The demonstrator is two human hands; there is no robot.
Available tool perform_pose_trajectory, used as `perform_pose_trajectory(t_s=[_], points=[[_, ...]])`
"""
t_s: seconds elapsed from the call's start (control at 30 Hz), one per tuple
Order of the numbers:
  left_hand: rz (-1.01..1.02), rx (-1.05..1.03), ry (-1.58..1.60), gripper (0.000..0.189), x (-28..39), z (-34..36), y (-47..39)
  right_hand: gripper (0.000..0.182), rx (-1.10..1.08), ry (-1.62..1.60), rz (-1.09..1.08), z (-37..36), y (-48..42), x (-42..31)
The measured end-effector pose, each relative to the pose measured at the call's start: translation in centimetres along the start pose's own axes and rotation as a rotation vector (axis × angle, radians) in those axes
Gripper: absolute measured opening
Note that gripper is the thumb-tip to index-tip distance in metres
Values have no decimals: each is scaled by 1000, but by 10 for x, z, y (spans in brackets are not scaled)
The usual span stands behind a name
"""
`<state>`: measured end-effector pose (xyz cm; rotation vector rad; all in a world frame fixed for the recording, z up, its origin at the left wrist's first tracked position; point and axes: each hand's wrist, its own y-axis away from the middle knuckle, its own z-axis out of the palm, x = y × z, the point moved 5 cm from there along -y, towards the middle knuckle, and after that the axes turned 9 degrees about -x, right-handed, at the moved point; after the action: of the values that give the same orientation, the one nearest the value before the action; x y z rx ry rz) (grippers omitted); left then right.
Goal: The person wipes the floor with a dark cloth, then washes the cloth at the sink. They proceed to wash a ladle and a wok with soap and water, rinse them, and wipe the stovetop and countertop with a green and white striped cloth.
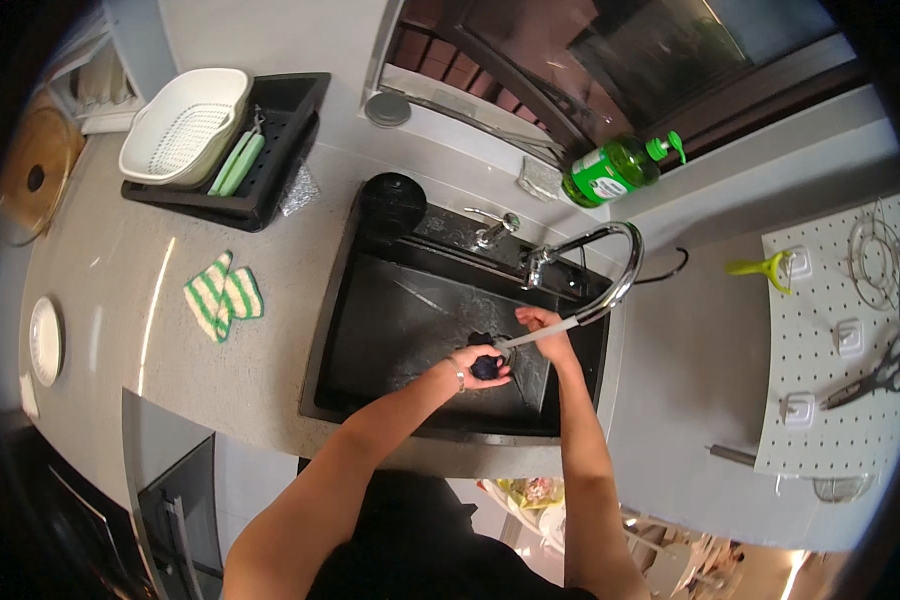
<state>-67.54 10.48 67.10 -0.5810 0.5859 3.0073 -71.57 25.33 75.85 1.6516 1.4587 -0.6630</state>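
Observation:
My left hand (478, 366), palm up with a bracelet at the wrist, holds a small dark crumpled item (485, 367), whose kind I cannot make out. It is over the black sink basin (390, 337), near the drain. Water (521, 339) runs from the curved chrome faucet (622, 277) towards the left hand. To the right of the stream, my right hand (544, 330) is raised with its fingers loosely bent and nothing visible in it. The faucet's end partly covers that hand.
A green dish soap bottle (607, 172) lies tilted in view on the window ledge. Left of the sink are a striped cloth (223, 296), a black drying rack (270, 180) and a white colander (187, 127). A pegboard (817, 337) with hooks and scissors (870, 379) hangs at right.

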Motion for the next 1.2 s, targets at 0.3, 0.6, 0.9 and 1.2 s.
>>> perform_pose_trajectory(t_s=[0.3,0.6,0.9,1.2], points=[[-34,-276,194,22,-3,22,39,37,88,-742,206,7,-29,-24],[-91,-375,213,24,-9,54,96,65,-253,-1518,-335,135,0,-98],[32,25,-832,12,53,-19,64,50,-35,-796,251,144,-32,-104],[338,571,-1918,35,30,16,126,38,429,-512,610,159,17,-28]])
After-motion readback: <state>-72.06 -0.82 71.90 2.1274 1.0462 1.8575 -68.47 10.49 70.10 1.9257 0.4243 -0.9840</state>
